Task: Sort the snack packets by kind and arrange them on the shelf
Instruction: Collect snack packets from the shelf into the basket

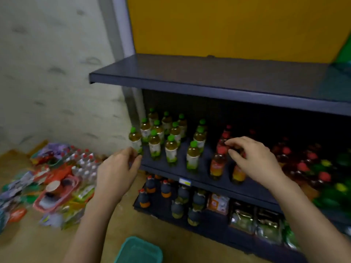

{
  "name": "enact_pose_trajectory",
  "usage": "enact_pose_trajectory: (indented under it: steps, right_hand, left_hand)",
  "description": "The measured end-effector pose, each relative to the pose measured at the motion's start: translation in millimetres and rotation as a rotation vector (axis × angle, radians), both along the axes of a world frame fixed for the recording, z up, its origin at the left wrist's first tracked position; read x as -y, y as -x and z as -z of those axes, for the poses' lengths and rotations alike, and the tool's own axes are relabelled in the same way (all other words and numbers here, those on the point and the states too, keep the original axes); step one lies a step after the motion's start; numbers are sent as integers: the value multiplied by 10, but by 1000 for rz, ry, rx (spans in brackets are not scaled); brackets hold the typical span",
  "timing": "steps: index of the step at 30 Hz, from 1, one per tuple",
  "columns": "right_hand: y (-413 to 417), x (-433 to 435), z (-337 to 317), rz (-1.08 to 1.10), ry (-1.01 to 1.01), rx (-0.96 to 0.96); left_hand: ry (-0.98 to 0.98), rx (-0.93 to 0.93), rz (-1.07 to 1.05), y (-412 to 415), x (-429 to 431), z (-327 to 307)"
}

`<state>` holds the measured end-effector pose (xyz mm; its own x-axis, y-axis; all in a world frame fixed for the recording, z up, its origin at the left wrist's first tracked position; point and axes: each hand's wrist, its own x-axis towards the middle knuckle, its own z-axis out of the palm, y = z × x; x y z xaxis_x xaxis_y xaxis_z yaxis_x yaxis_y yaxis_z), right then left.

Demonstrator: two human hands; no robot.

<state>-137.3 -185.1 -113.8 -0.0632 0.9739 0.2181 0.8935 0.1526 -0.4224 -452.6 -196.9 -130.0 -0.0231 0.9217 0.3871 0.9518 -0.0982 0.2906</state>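
Note:
A dark blue shelf unit (pixel 209 86) stands in front of me. Its top board is bare except for a green item at the far right. On the floor to the left lies a heap of colourful snack packets (pixel 57 186), blurred. My left hand (pixel 117 171) hovers at the left corner of the middle shelf, fingers apart, holding nothing. My right hand (pixel 252 158) reaches over the red-capped bottles (pixel 218 164) on the middle shelf, fingers curled loosely and empty. Green and dark snack packets (pixel 254 223) stand on the bottom shelf at the right.
Green-capped bottles (pixel 171 141) fill the left of the middle shelf. Dark bottles (pixel 171 196) stand on the bottom shelf. A pack of clear water bottles (pixel 85 164) lies by the heap. A teal basket (pixel 138 251) sits on the floor near me, a pink tray (pixel 57 194) in the heap.

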Motion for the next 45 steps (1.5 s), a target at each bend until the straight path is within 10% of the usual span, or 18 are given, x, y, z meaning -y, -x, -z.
enact_pose_trajectory:
  steps: [12,22,39,45]
  right_hand:
    - [-2444,1938,-262,615,-72,61]
    - [-3992,2743,-333,692,-24,136]
    - [-5280,1013,-962,488,-200,11]
    - [-5408,-15,-1160,529,10,227]
  left_hand:
    - [-89,-51,474,-2672,180,-251]
    - [-137,-12,527,-4361,696,-351]
    - [-313,9,424,-5543,-325,-945]
    - [-243,39,453,-6055,-1001,-1182]
